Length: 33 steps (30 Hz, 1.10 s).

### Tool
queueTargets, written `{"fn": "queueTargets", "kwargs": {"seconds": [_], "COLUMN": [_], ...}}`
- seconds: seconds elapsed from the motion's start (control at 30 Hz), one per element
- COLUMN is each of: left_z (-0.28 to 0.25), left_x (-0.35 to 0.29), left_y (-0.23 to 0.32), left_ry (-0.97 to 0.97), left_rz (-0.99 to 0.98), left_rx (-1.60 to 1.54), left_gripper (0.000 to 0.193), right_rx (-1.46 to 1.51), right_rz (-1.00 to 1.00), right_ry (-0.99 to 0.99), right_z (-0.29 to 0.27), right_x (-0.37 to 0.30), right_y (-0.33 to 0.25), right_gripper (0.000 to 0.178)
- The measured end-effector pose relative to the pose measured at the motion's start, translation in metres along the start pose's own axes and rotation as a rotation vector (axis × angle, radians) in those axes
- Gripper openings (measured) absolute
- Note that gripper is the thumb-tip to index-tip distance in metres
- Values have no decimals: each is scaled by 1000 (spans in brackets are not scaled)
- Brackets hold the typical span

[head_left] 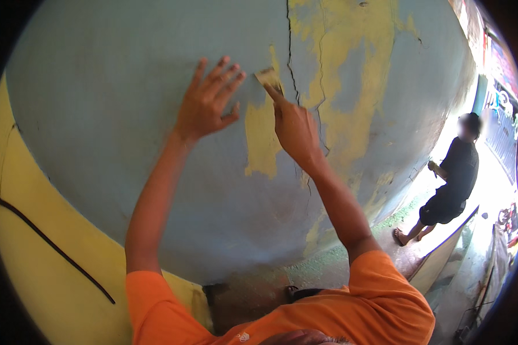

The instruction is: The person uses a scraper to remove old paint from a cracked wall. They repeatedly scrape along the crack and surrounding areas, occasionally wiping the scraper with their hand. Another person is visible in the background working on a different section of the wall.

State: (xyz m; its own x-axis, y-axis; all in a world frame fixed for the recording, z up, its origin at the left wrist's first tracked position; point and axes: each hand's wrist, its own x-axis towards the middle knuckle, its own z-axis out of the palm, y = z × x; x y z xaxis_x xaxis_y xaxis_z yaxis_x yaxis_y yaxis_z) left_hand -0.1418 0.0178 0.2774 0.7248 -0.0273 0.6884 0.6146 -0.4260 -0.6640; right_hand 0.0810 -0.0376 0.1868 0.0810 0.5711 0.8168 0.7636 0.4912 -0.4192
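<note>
- Right hand [296, 132] is closed around a scraper [267, 75], index finger stretched along it; the tool is up against the wall [103, 109], at the top of a narrow yellow patch [260, 138] and just left of a long dark crack [290, 54].
- Left hand [207, 108] is spread and holds nothing, palm toward the wall, left of the scraper; whether it presses there or merely hovers, I cannot tell.
- Slipping looks the likeliest trouble: if the scraper skids leftward, its edge could nick the left hand's fingers, which are near it.
- That stretched index finger could slide over the edge, or graze its knuckle on the wall, if the pressure gave way suddenly.
- Should the scraper stray right, a corner could catch in the crack, break bits off its sides and jolt the wrist.
- Held too steeply, the scraper could gouge the wall rather than skim it.
- Tiredness from reaching up might loosen the right hand's grip and let the scraper drop.
</note>
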Motion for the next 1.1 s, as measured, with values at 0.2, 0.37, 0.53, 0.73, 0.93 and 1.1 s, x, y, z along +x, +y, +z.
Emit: {"fn": "queueTargets", "kwargs": {"seconds": [0.2,0.37,0.53,0.73,0.93,1.1], "left_z": [3,-6,4,7,-24,-15], "left_x": [33,20,-60,-200,-279,-318], "left_y": [19,0,51,115,144,146], "left_ry": [32,156,399,495,316,39], "left_rz": [-19,-146,-624,-982,-1329,-1420], "left_rx": [-236,-197,-212,-45,95,-37], "left_gripper": [60,53,57,71,85,109], "right_rx": [-42,-42,-75,8,36,-9], "right_rz": [-2,-14,72,-126,130,-39], "right_ry": [-12,-8,-211,34,-352,-133], "right_z": [-4,-22,-17,-14,-4,25], "right_x": [-2,20,9,27,10,12], "right_y": [7,0,20,18,-12,-9], "right_gripper": [48,53,52,55,58,65]}}
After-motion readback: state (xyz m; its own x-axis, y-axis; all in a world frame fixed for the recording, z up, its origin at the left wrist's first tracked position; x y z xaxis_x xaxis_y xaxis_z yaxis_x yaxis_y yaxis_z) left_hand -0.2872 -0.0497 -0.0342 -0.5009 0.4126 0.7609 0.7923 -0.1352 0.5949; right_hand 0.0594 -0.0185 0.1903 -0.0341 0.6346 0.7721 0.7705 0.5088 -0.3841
